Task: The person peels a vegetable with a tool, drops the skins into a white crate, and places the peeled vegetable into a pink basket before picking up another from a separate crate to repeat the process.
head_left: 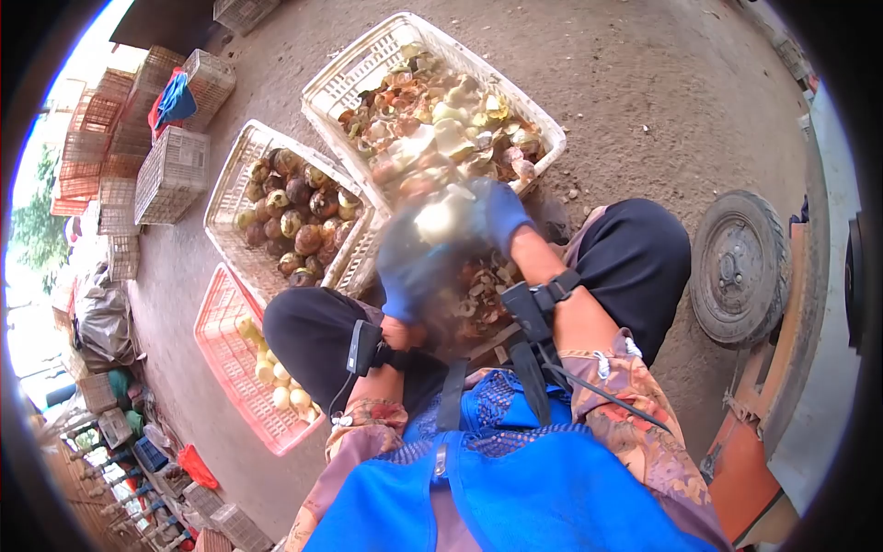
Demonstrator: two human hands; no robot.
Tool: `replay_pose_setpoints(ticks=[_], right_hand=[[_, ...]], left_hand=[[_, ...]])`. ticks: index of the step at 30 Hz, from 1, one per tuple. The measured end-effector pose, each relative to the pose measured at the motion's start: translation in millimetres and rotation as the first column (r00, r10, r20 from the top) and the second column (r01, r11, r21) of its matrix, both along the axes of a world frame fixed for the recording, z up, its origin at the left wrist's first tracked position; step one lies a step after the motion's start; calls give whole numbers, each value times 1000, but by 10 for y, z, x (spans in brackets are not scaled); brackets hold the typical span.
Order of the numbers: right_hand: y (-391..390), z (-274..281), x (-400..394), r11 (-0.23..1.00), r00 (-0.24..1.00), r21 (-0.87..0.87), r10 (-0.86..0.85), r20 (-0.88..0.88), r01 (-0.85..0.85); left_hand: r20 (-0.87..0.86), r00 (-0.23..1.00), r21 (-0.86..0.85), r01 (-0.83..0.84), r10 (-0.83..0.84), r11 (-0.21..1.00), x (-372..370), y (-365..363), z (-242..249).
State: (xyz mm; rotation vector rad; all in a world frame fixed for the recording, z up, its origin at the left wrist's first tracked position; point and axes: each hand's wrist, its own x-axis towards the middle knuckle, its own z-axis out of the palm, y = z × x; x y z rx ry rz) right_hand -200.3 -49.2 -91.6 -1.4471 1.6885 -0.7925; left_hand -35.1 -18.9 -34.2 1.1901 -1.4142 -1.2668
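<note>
Blue-gloved left hand (409, 271) and right hand (492, 216), both blurred, grip closed on a pale fruit (440, 221) above the lap, beside the white crate (363, 69) of peelings on the ground.

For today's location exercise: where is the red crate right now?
In the head view, the red crate lies on the ground at lower left, beside the person's left knee, just below the white crate of dark fruit.

Gloved hands (blurred) hold pale fruit (440, 221) above peel crate (368, 57); 2 more crates beside.
</note>
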Motion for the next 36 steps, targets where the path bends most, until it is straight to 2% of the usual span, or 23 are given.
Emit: replay_pose_setpoints(ticks=[3,4,5,7,8,9,10,11,12,14,17,19,20,21,22,23,25,27,28,29,31,34,36], right_hand=[[-56,-228,65,990,971,139,-42,235,9],[-80,-480,80,982,977,-67,183,111,-177],[-44,-441,106,981,975,-66,189,115,-182],[38,-207,155,979,970,-157,160,183,-132],[54,-87,149,979,970,-159,159,182,-131],[59,40,126,1000,967,-23,-3,255,9],[56,108,111,983,937,123,-169,306,137],[28,44,116,984,937,117,-167,307,137],[-6,-64,134,971,942,70,-239,238,228],[-34,-136,90,950,935,18,-311,171,313],[-65,-229,-55,892,846,206,-448,291,401],[-133,-759,-56,973,897,-199,-21,441,120],[-173,-406,18,992,973,-105,-38,229,64],[-150,-116,18,992,973,-111,-32,230,59],[-93,126,9,847,978,-494,205,-39,-197],[-32,234,31,521,880,-709,300,-368,-475],[47,176,157,571,917,-727,335,-217,-380],[113,319,206,955,940,-201,262,217,-219],[135,396,222,985,928,-45,171,330,-165],[121,293,210,985,928,-45,170,330,-165],[89,6,189,938,968,-297,222,113,-181],[273,636,118,960,992,-270,44,-117,-74],[401,868,152,947,973,-295,65,-221,-130]], left_hand=[[74,995,-64,75,-70,995,223,-77,-398],[424,903,-191,165,-70,968,213,-80,-271],[427,902,-189,160,-65,969,208,-68,-271],[773,633,-161,248,-34,955,167,-101,-275],[713,701,-238,217,19,947,157,-135,-291],[710,704,-244,220,19,945,133,-144,-300],[575,818,-176,157,-27,972,119,-150,-304],[421,906,-97,106,-56,990,117,-163,-302],[422,905,-101,107,-55,989,103,-154,-265],[112,992,-36,-59,62,998,69,-104,-213],[302,950,-215,-19,85,976,244,-183,-250],[291,954,-194,-16,73,981,265,-228,-140],[340,939,-278,54,46,959,280,-256,-114],[392,920,-354,128,23,927,292,-272,-92],[394,919,-356,128,24,926,279,-266,-1],[506,862,-463,231,42,856,242,-246,147],[606,791,-547,342,80,764,224,-250,216],[509,860,-385,204,22,900,223,-294,175],[509,860,-385,205,22,900,233,-281,162],[525,851,-421,250,10,872,242,-248,167],[544,839,-451,296,-4,842,264,-199,159],[500,866,-414,239,0,879,294,-167,165],[405,914,-188,104,-20,977,254,-108,226]])
